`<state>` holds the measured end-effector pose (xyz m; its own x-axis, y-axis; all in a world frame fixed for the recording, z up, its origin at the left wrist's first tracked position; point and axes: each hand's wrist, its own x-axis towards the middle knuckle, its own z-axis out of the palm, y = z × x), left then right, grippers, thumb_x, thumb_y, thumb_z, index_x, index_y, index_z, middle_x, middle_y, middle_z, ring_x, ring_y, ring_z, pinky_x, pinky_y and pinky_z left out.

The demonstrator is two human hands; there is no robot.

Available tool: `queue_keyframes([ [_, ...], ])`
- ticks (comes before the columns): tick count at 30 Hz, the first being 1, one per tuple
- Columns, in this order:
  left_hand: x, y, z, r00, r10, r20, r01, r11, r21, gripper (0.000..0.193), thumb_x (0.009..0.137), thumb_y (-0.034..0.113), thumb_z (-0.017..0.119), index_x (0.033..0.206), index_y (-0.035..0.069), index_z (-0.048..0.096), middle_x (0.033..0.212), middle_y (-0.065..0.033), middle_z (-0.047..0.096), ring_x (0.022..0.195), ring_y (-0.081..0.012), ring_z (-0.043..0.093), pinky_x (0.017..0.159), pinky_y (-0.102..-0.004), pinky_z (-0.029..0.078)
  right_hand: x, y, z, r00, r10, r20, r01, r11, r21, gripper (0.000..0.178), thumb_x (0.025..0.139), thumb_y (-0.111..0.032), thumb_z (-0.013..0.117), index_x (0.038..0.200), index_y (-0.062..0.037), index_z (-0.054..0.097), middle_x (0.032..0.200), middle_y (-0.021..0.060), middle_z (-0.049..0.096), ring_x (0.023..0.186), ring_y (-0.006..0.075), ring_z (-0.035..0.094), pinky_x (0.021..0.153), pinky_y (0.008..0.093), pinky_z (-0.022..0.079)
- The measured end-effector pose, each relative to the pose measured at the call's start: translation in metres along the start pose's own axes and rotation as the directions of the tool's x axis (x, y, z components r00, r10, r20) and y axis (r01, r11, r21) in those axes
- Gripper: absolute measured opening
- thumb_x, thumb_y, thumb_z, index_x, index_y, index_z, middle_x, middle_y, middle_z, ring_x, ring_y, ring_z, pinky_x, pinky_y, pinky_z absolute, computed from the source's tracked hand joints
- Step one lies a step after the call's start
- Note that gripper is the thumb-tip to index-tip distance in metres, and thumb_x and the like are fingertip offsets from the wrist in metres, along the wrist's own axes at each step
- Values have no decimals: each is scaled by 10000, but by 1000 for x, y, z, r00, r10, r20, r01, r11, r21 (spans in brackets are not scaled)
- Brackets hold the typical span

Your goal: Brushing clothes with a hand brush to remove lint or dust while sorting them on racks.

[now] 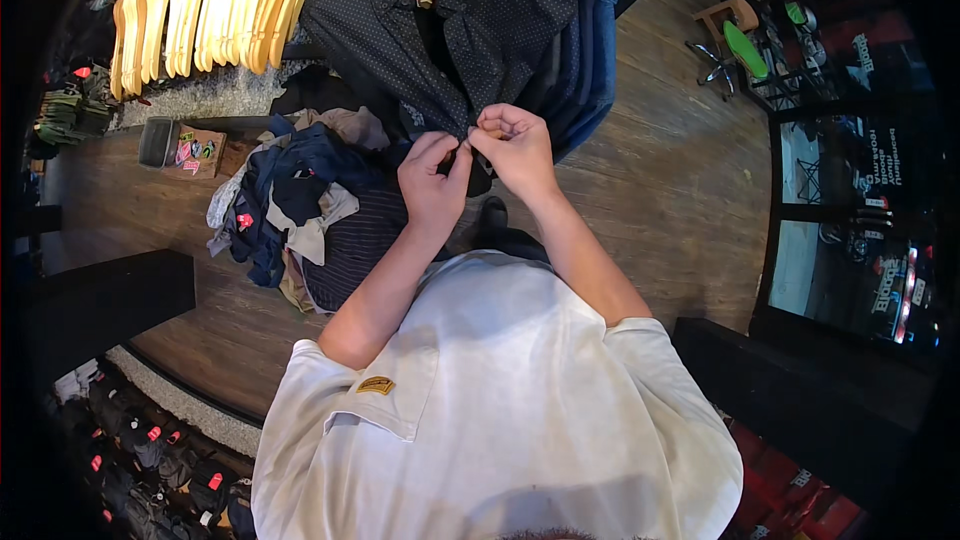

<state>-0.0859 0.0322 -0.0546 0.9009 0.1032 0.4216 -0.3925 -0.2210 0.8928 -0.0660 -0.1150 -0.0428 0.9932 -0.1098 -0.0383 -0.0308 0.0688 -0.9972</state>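
Observation:
A dark shirt with small light dots (375,15) hangs on a wooden hanger in front of me, its collar at the top with a red and dark label inside. My left hand (433,175) and my right hand (517,147) meet at its front edges, below the collar opening. Both hands are closed, thumbs and fingers pinching the shirt's front where the two sides come together. Whether a button lies between the fingertips is too small to make out.
Bare wooden hangers (225,5) fill the rail at upper left. Blue garments (600,50) hang just right of the shirt. A heap of clothes (290,200) lies at left, near a grey bin (157,142). A green and brown chair (742,48) stands far right.

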Motion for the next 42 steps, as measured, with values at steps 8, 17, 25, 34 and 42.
queue_keyframes([
  [8,-13,-14,8,949,-311,44,312,916,-252,81,996,3,790,992,-61,740,903,12,657,741,-34,518,654,-214,417,-6,7,2,993,-62,-99,35,966,-258,77,947,4,785,989,60,751,844,75,775,756,116,731,729,264,579],
  [17,-15,-3,23,895,-438,83,424,780,-460,111,1037,71,785,995,-20,737,855,59,601,739,-3,478,639,-198,372,-12,-9,3,874,-470,-128,353,793,-497,128,882,-13,807,916,28,691,907,152,743,777,276,756,714,366,601],
  [25,12,11,16,789,-574,219,588,602,-541,340,1002,199,863,770,89,640,739,85,550,677,0,423,610,-223,315,-27,-23,-2,799,-580,157,491,479,-728,86,893,-35,772,895,-30,686,986,134,738,917,346,731,772,427,602],
  [34,21,10,10,818,-544,187,541,614,-576,363,1107,233,730,784,84,659,742,85,531,674,-17,409,610,-239,314,-37,-19,10,832,-554,6,500,746,-441,138,894,32,784,1017,-5,835,1207,159,747,1090,294,744,986,386,584],
  [42,17,2,8,829,-524,195,538,653,-533,363,1139,293,681,823,115,650,726,105,438,672,-18,344,605,-255,263,-28,-23,13,984,-130,-123,109,980,-164,200,926,-9,857,1095,76,790,1021,70,772,939,87,743,861,243,612],
])
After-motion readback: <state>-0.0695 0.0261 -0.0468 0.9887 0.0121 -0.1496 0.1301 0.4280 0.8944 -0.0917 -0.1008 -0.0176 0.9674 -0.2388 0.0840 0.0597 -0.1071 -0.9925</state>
